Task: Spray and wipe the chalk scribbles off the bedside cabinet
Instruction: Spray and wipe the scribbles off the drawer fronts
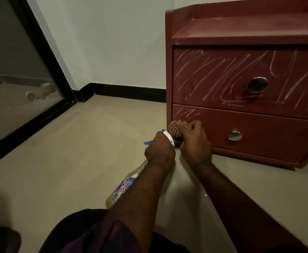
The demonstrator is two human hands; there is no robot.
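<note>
Left grip (159, 150): wrapped round the spray bottle (124, 187).
Right grip (195, 141): clutches the cloth (175, 128) against the cabinet (270, 141), low drawer.
Chalk scribbles (222, 75): mostly top drawer.
Around: glass door (12, 79), floor (76, 152).

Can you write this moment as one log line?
left hand: grips spray bottle | right hand: grips cloth against lower drawer | upper drawer: chalk scribbles all over

Bare floor (76, 152) stretches left of the cabinet (277, 123) as far as the black skirting (131, 92) and the glass door (21, 79). Ahead the cabinet front bars the way, its upper knob (257, 84) and lower knob (234, 136) jutting out. At its lower left corner the left hand (159, 149) gripping the spray bottle (124, 187) and the right hand (195, 141) holding the cloth (177, 130) crowd together
</note>
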